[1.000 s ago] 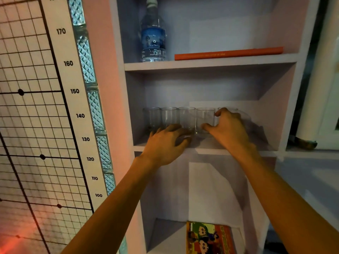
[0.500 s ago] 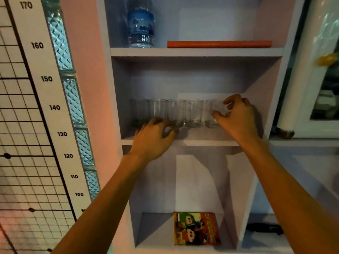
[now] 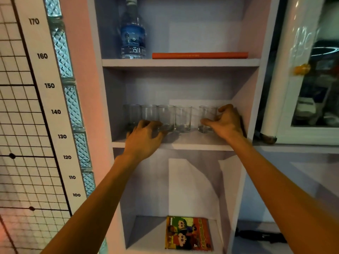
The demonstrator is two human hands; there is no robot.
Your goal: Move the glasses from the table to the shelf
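Five glasses (image 3: 166,117) stand upright in a row on the middle shelf (image 3: 192,143), pushed towards the back so that a bare strip stays free along the front edge. Four sit rim to rim at the left; the fifth (image 3: 207,118) stands apart at the right, near the side wall.

The right hand (image 3: 226,121) is cupped round that fifth glass, thumb low on its front and fingers curled behind. It looks closed on the glass, though the far fingers are hidden, so the hold may be loose. A low grip of this kind suits sliding a glass along the board without tipping it.

The left hand (image 3: 145,136) lies palm down at the left of the row, fingers spread and bent over the bases of the second and third glasses. It grips nothing; I judge that it steadies the row while the last glass is brought in.

The gap suggests the fifth glass is not yet settled. Closing it up would leave the row tidy and the task near its end, if no glasses remain on the table, which is out of view.
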